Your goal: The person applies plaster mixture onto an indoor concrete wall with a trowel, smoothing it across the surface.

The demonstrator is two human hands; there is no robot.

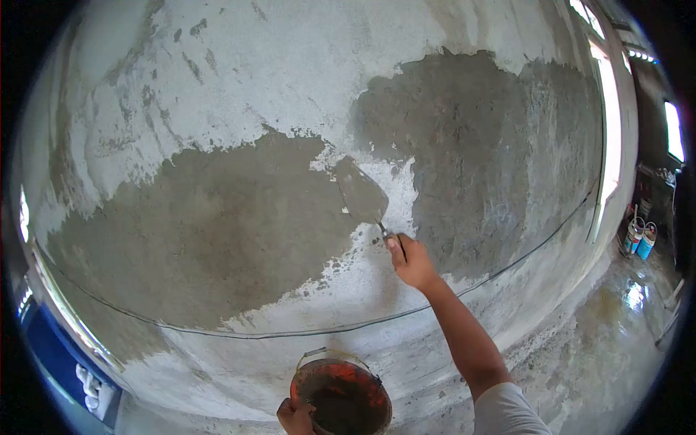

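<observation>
My right hand (413, 262) is closed round the handle of a trowel (362, 193). The trowel's blade lies against or very close to the wall (395, 279), at the right edge of a wide patch of wet grey mortar (210, 225). A second patch of mortar (471, 138) covers the wall further right, with a pale bare strip between the two. Low in the view, my left hand (296, 417) grips the rim of an orange bucket (382, 395) with dark grey mortar inside. The bucket's wire handle stands up at its far side.
A thin cable (254, 336) sags across the wall below the mortar. Paint-type buckets (639, 239) stand on the wet floor (587, 348) at the right. A bright window opening (610, 123) is at the right, and a blue surface (54, 355) shows at lower left.
</observation>
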